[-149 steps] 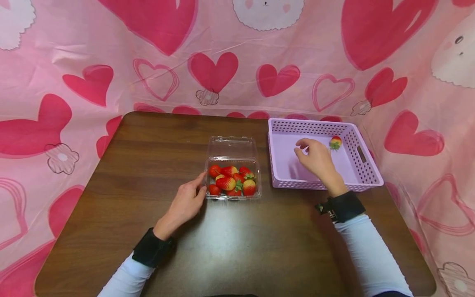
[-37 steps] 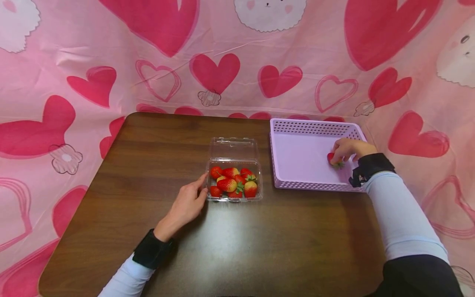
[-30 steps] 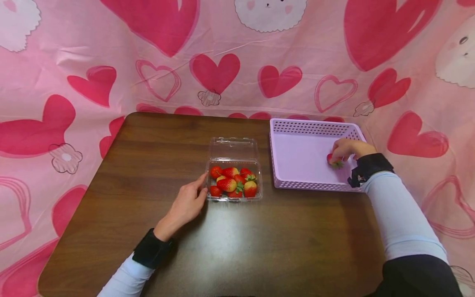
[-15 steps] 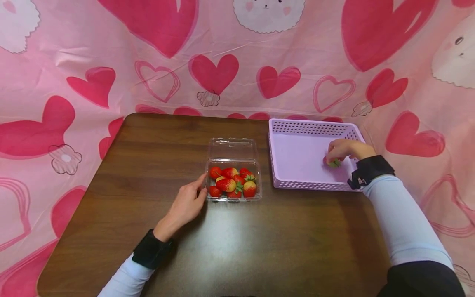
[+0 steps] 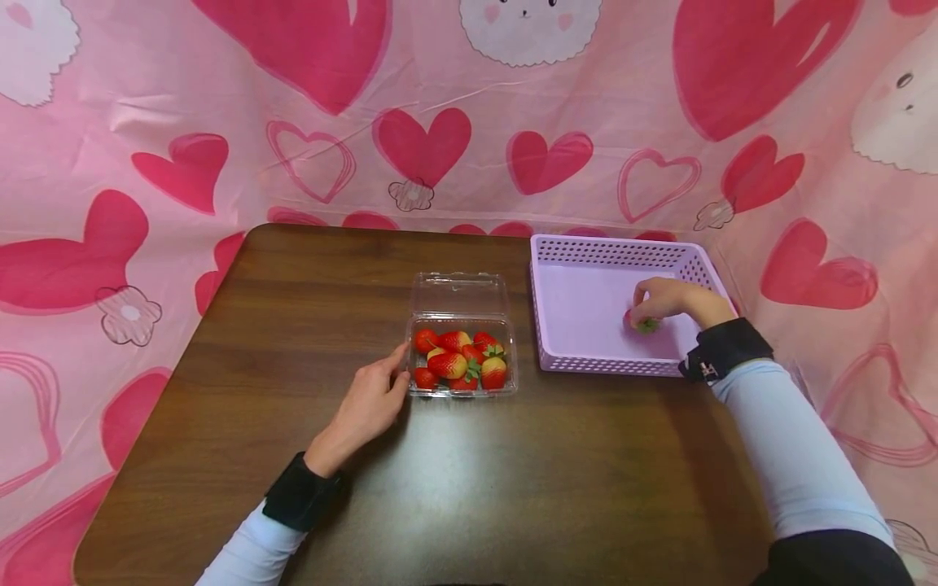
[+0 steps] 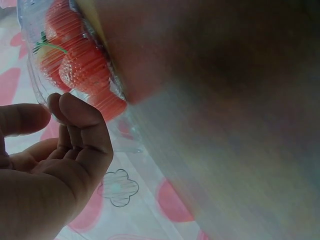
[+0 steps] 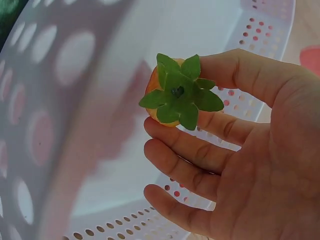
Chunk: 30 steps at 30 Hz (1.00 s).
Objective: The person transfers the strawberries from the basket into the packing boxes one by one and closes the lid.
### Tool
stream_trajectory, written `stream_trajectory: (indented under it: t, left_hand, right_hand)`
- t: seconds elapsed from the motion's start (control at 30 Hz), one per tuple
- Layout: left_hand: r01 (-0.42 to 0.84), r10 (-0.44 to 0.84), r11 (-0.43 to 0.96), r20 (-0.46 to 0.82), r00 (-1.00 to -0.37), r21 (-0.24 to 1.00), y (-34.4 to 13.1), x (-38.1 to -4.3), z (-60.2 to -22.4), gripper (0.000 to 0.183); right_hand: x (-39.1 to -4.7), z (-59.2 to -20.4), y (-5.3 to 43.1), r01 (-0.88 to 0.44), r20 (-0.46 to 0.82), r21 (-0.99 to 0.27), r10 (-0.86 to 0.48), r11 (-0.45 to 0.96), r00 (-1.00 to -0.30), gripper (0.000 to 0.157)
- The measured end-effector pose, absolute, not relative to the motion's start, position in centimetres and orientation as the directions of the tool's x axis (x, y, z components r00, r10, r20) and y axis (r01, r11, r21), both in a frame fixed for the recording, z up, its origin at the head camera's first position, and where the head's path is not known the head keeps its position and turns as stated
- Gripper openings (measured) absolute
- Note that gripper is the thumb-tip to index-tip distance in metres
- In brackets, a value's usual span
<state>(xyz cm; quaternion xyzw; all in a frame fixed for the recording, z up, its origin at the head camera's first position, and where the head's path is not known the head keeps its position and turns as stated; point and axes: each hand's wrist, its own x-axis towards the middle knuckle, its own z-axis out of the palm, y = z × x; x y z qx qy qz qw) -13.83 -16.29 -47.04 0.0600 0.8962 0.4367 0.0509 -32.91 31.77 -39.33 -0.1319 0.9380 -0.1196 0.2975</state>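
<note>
In the head view a clear plastic container (image 5: 459, 321) stands mid-table with its lid tipped back, and several red and yellowish strawberries (image 5: 447, 365) lie inside. My left hand (image 5: 372, 394) holds the container's left edge; the left wrist view shows its thumb and curled fingertips meeting at that edge. At the right is a lilac perforated basket (image 5: 579, 305). My right hand (image 5: 665, 299) is over the inside of this basket, pinching one strawberry (image 7: 176, 92) between thumb and fingers. Its green leafy cap faces the right wrist camera, while its other fingers are spread.
Beneath everything is a dark brown wooden table (image 5: 454, 488). A pink cloth with hearts (image 5: 421, 73) hangs behind and on both sides, close to the table's back edge. The basket's rim (image 5: 608, 368) stands beside the right forearm.
Over the last second my right hand has shifted left inside the basket with the strawberry. Five seconds ago that hand held nothing. My left hand and the container have stayed put.
</note>
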Motion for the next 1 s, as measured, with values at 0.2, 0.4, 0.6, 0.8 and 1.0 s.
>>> stream_trajectory:
  t: [0.2, 0.4, 0.6, 0.8, 1.0]
  left_hand:
    - [0.059, 0.151, 0.613, -0.043, -0.988, 0.788, -16.3, -13.8, -47.0, 0.057]
    - [0.054, 0.150, 0.616, -0.050, -0.987, 0.786, -16.3, -13.8, -47.0, 0.057]
    - [0.047, 0.148, 0.618, -0.057, -0.987, 0.785, -16.3, -13.8, -47.0, 0.058]
    - [0.043, 0.150, 0.617, -0.063, -0.987, 0.785, -16.3, -13.8, -47.0, 0.058]
    - [0.039, 0.150, 0.618, -0.070, -0.986, 0.785, -16.3, -13.8, -47.0, 0.058]
  right_hand:
    - [-32.4, -39.5, 30.9, -0.200, -0.496, -0.296, -0.329, 0.934, -0.804, 0.028]
    - [-31.7, -39.7, 30.1, -0.242, -0.439, -0.329, -0.375, 0.913, -0.817, 0.030]
    - [-31.1, -39.8, 29.2, -0.249, -0.413, -0.353, -0.389, 0.902, -0.824, 0.033]
    - [-30.5, -39.9, 28.3, -0.253, -0.393, -0.373, -0.399, 0.893, -0.828, 0.035]
    - [-29.8, -39.9, 27.3, -0.255, -0.365, -0.396, -0.406, 0.882, -0.838, 0.035]
